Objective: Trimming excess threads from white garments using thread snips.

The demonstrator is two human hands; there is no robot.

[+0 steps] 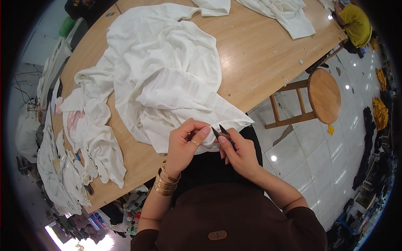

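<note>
A large white cloth garment (165,50) lies crumpled over the table, and one edge of it reaches my lap. My left hand (184,142), with a ring and gold bangles, pinches that edge between thumb and fingers. Close beside it, my right hand (240,152) grips a pair of thread snips (221,130). Their dark pointed blades stand apart, right at the cloth's edge. My fingers cover most of the handle; a bit of blue shows there. Whether the blades touch the cloth, I cannot tell.
The wooden table (247,62) carries more white garments (98,138) at left and a white piece (289,16) at the far right. Small scraps dot its top. A round wooden stool (324,96) stands right on the tiled floor. A person in yellow (356,25) sits beyond.
</note>
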